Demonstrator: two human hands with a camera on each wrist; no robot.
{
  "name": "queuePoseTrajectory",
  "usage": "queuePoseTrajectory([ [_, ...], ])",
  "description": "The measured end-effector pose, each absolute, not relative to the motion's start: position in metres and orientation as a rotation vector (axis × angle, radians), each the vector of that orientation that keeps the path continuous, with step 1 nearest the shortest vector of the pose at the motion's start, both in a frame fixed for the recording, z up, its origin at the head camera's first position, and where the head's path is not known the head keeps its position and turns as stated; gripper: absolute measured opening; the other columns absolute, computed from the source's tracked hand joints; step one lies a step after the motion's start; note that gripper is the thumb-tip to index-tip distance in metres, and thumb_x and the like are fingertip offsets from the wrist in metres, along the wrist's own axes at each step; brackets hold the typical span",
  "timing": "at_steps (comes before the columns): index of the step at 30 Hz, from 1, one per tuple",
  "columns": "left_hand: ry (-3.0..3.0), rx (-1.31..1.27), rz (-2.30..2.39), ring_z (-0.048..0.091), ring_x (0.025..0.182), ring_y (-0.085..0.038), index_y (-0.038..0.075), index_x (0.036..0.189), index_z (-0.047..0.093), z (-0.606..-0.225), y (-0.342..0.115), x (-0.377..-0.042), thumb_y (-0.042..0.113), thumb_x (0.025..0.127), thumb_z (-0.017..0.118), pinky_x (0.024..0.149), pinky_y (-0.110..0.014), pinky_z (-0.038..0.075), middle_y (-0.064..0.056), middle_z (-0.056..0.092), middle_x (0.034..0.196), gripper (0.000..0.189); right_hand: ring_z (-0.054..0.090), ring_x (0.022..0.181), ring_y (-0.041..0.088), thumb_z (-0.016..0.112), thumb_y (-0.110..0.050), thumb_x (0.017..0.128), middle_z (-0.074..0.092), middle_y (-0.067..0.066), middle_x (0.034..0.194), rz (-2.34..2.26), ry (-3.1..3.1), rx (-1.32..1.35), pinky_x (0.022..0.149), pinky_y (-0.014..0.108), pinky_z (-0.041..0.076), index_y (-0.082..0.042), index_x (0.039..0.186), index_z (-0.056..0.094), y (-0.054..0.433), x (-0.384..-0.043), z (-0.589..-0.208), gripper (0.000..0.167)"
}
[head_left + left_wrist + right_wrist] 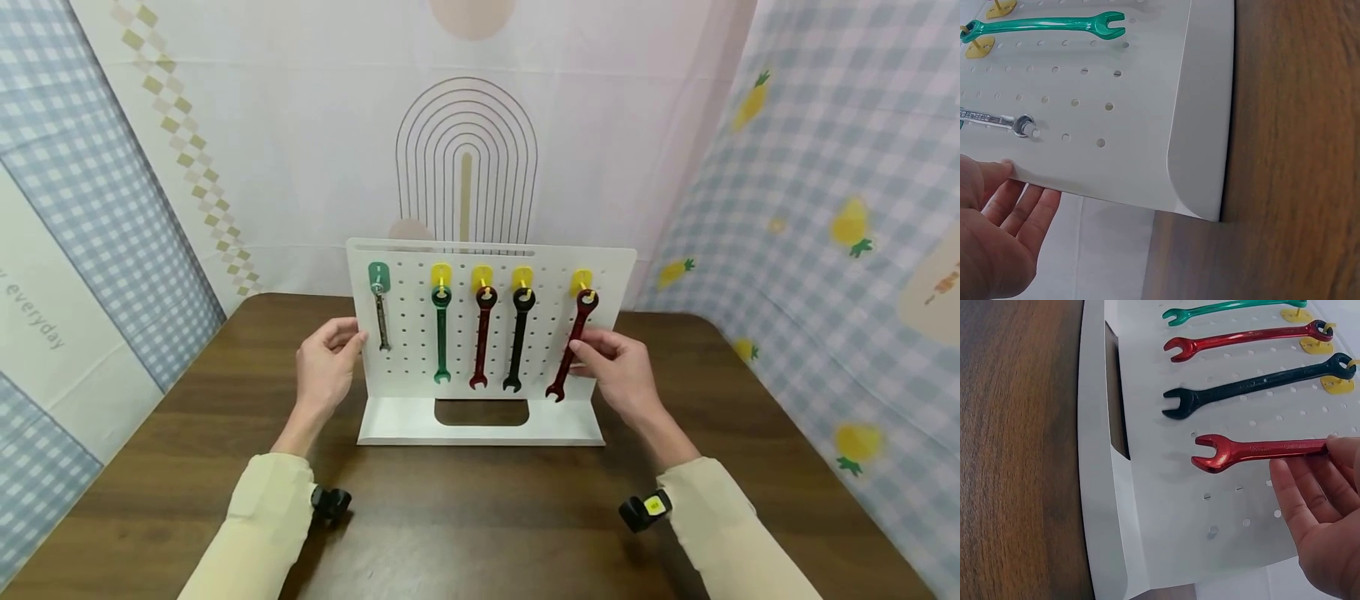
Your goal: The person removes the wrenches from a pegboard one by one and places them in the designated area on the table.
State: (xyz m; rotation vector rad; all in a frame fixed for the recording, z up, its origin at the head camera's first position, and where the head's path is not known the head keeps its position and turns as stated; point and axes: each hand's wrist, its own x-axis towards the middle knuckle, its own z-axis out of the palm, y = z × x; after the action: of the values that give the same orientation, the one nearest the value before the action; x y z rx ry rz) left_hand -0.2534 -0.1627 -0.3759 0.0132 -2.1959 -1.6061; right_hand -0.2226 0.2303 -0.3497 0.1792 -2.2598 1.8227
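Note:
A white pegboard stand (408,387) is upright on the table, with wrenches hanging from its hooks. At its left edge my left hand (327,363) holds the board, thumb on the front and fingers behind. My right hand (621,372) pinches the shaft of the rightmost red wrench (1260,449) between thumb and fingers. That wrench hangs tilted, its ring end around a yellow hook (581,280). Further left hang a black wrench (518,342), another red wrench (483,340), a green wrench (442,342) and a small silver wrench (382,321) on a green hook (378,273).
The brown wooden table (472,517) extends around the stand. A patterned cloth (315,167) hangs behind it, with a checked cloth (810,292) at the right. The stand's white base (480,436) has a cut-out near its middle.

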Motion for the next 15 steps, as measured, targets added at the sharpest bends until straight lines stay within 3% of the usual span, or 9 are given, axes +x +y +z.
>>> queuePoseTrajectory([
  [15, -2.181, -0.004, -1.619, 0.066, 0.082, 0.009, -0.002, 0.122, 0.072, -0.3781, -0.1628, -0.2547, 0.01, 0.103, 0.069, 0.073, -0.011, 0.059, -0.024, 0.076, 0.117, 0.023, 0.076, 0.081, 0.01, 0.069, -0.008, 0.103, 0.076, -0.007, 0.091, 1.883, -2.236, 0.194, 0.076, 0.032, 0.067, 0.017, 0.122, 0.064, 0.2289, -0.2163, -0.3462, 0.032],
])
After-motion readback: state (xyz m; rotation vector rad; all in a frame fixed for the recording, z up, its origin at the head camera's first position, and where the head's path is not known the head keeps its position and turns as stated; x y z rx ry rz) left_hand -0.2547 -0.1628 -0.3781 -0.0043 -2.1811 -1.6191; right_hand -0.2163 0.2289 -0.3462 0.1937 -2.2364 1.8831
